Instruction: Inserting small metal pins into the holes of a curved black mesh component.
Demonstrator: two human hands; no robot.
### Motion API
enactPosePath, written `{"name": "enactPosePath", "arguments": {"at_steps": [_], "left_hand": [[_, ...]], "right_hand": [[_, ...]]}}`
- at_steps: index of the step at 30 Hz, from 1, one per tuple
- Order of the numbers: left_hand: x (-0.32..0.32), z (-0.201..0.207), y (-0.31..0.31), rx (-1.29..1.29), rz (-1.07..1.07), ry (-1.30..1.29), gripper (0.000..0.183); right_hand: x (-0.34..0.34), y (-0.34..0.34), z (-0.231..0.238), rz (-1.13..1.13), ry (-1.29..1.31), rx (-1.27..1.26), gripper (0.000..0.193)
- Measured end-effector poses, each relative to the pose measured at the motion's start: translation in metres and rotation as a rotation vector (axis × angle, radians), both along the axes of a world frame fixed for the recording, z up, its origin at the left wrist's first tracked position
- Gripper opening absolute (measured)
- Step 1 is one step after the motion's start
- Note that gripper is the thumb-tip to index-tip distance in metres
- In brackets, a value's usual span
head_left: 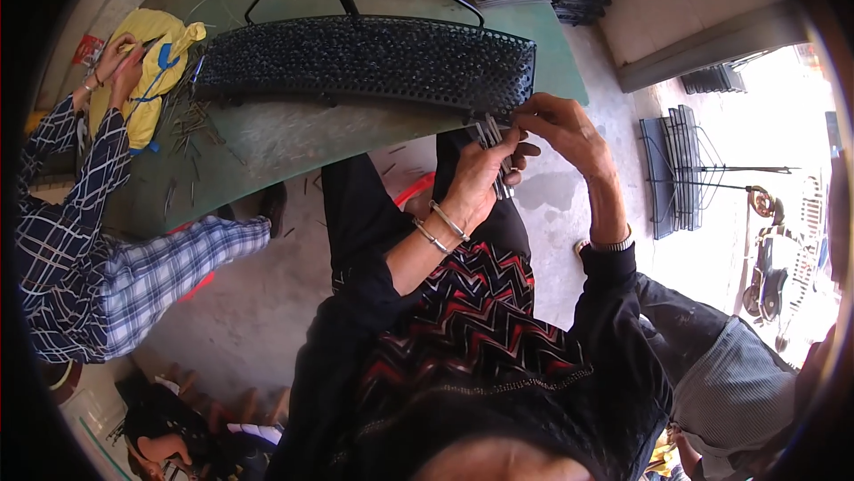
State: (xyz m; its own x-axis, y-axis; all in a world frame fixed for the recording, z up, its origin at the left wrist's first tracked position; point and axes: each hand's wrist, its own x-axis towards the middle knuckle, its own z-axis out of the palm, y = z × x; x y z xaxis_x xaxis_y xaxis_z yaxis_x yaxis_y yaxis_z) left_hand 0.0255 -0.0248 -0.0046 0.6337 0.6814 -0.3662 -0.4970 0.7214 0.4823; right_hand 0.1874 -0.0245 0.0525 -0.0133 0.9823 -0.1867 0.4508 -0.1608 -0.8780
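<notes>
Metal strips (490,131) jut beyond clasping left grip (480,168); closure of right grip (566,128) unclear.

The table (267,148) bears a rack (356,59) right of a sack (142,125).

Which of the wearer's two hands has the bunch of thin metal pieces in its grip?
The left hand, with bangles at its wrist, holds the metal pieces; the right hand is beside a corner of the black mesh rack.

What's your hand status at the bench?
Left hand holding thin metal strips. Right hand at right end of black perforated rack. Co-worker's hands far left, out of the way.
</notes>
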Motion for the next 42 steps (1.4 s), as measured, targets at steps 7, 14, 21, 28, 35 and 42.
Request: {"name": "enactPosePath", "arguments": {"at_steps": [7,14,21,28,35,42], "left_hand": [[-0.010,-0.003,0.008,-0.053,-0.029,0.095,0.026],[-0.017,-0.008,0.019,-0.117,0.049,0.026,0.016],[-0.024,0.007,0.019,-0.017,-0.009,0.112,0.017],[-0.023,0.014,0.004,0.100,-0.011,0.202,0.021],[-0.024,0.012,-0.005,0.177,0.018,0.355,0.024],[-0.025,0.020,-0.002,0.233,0.051,0.376,0.025]], "right_hand": [[-0.021,0.001,0.010,-0.207,-0.078,0.167,0.011],[-0.043,-0.023,0.011,0.155,-0.602,0.611,0.023],[-0.037,-0.022,0.001,-0.259,-0.018,0.265,0.019],[-0.021,-0.006,-0.007,-0.082,0.028,-0.005,0.023],[-0.025,-0.008,-0.007,-0.143,0.103,-0.041,0.022],[-0.033,-0.005,0.001,-0.098,0.111,-0.071,0.019]]}}
